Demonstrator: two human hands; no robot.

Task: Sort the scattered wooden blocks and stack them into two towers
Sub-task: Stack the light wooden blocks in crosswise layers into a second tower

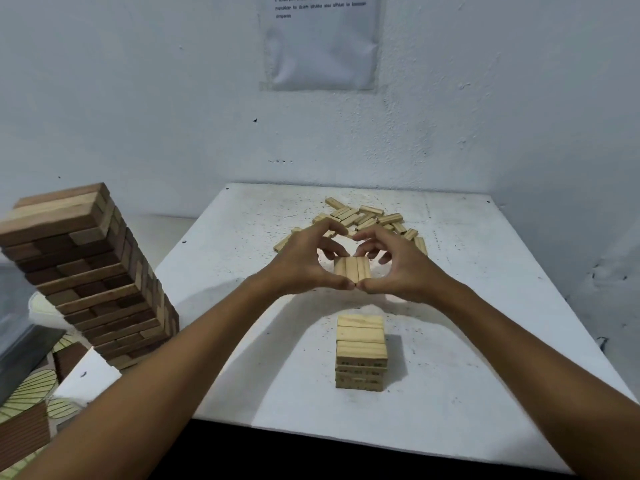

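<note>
Head view, left hand [304,261] and right hand [398,265] grip three blocks [352,270] mid-table.

Bare table [467,341] is lying open to the right of my small light stack [361,351] and between it and my hands. The scattered blocks [363,218] are crowding the far middle, and the tall dark tower [86,271] is walling off my left side.

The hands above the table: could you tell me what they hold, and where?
A row of three blocks, squeezed between left hand and right hand at its ends.
</note>
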